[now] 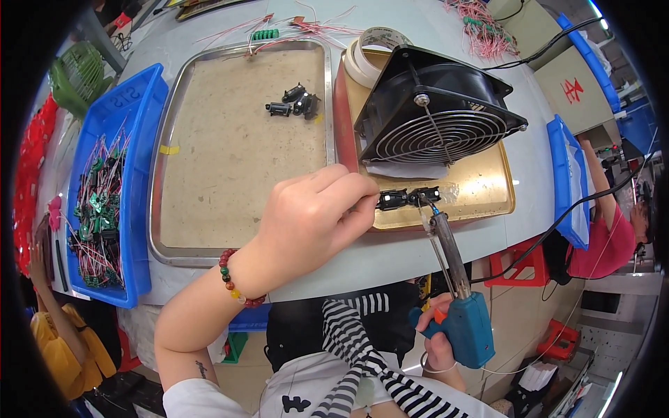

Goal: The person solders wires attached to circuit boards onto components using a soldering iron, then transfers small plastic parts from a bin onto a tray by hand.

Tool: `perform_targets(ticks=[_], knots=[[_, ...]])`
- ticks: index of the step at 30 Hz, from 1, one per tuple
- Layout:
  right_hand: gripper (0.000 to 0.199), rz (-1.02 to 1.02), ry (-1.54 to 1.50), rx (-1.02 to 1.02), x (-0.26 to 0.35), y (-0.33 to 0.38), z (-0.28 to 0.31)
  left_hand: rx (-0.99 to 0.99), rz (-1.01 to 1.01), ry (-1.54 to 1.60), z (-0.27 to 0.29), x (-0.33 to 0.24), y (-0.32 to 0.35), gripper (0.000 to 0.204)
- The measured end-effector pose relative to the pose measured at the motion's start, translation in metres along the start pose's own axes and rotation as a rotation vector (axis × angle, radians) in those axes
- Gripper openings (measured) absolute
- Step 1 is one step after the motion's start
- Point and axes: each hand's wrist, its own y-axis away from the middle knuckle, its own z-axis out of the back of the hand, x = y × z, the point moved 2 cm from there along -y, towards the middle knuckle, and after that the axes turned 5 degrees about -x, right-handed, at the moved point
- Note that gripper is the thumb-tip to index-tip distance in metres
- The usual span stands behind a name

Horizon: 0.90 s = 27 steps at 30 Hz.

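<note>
My right hand (440, 336) grips a teal soldering gun (470, 331) with an orange-red trigger. Its hot tip and thin feed tube point up at two small black components (408, 198), which lie end to end near the front edge of a gold tin tray (481, 202). The tip meets the right-hand component or stops just short of it; I cannot tell which. My left hand (317, 209), a beaded bracelet on its wrist, is closed, with thumb and fingertips pinching at the left end of the row. The fingers partly hide what they hold there.
A black fan (435, 104) with a wire guard and tape rolls (373, 52) stand on the gold tray. Several black components (300, 103) lie in a metal-rimmed tray (230, 153). At left, a blue bin (143, 209) holds wired circuit boards. Cables hang at right; other people sit on both sides.
</note>
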Motion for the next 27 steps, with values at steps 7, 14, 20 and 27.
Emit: perform_targets(ticks=[7,14,20,27], knots=[[0.063,0.015,0.004,-0.025,-0.001,-0.002,-0.004,0.012,0.003,-0.011,0.002,0.002,0.000,0.009],[0.057,0.088,-0.050,-0.130,-0.005,0.000,-0.006,-0.006,-0.035,0.028,0.001,0.004,0.002,0.011],[0.060,0.074,-0.074,-0.206,-0.003,-0.002,-0.011,0.081,0.075,0.120,0.006,-0.002,0.000,0.009],[0.059,0.045,-0.066,-0.190,-0.005,-0.004,-0.005,0.296,0.074,0.343,0.014,0.003,-0.016,0.011]])
